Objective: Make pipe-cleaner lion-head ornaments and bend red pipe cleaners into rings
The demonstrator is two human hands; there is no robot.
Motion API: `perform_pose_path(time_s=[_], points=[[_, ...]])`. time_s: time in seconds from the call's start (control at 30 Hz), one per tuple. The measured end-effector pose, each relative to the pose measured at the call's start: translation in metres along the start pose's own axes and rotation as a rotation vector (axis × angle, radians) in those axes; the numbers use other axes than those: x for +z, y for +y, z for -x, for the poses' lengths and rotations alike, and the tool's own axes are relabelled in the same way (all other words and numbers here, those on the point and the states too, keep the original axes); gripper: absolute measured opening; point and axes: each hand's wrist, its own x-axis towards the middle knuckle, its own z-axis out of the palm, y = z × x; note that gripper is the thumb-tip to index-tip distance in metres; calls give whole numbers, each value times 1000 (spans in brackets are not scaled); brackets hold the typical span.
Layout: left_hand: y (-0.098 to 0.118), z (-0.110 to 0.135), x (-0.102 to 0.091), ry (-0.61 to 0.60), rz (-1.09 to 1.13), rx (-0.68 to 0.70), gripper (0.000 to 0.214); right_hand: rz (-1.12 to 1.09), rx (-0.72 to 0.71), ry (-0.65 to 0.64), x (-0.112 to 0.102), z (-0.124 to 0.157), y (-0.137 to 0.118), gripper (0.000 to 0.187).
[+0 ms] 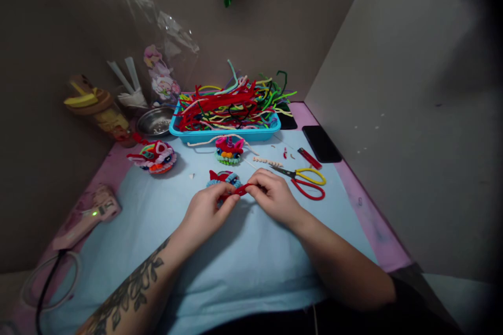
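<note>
My left hand [208, 208] and my right hand [273, 194] meet over the middle of the light blue mat [243, 256]. Both pinch a short red pipe cleaner piece [240, 190] between fingertips, the left on its left end, the right on its right end. Just behind the fingers lies a small red and blue pipe-cleaner figure [223, 178]. The fingers hide part of the red piece.
A blue tray [223, 133] piled with coloured pipe cleaners stands at the back. Two finished figures [229, 149] [154, 157] lie before it. Scissors [306, 180] and a black phone [321, 143] lie right. A pink glue gun [88, 215] rests left, a metal bowl [155, 121] behind.
</note>
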Motion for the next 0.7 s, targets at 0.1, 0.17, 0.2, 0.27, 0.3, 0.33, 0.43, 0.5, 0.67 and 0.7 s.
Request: perform_pose_path(time_s=[0.1, 0.17, 0.2, 0.27, 0.3, 0.33, 0.43, 0.5, 0.67, 0.7], points=[[2, 0, -1, -11, -29, 43, 19, -7, -14, -60, -1, -1, 1, 15], [3, -1, -2, -26, -29, 59, 19, -45, 15, -71, -1, -2, 3, 15], [3, -1, -2, -26, -20, 58, 19, -87, 51, -62, 0, -2, 5, 14], [4, -1, 0, -5, 11, 39, 21, -249, 170, -33, 3, -3, 8, 13], [4, -2, 1, 18, 33, 25, 22, -365, 247, -25, 6, -3, 10, 14], [4, -2, 2, 46, 57, 9, 23, -492, 325, -26, 9, -2, 11, 19], [6, -2, 6, 141, 139, -45, 25, -802, 485, -34, 21, 0, 9, 38], [7, -2, 10, 192, 184, -73, 24, -898, 521, 9, 30, 1, 5, 37], [9, -1, 18, 254, 254, -85, 19, -973, 567, 171, 48, 5, -5, 39], [9, 0, 20, 261, 263, -82, 19, -976, 565, 200, 50, 5, -5, 39]])
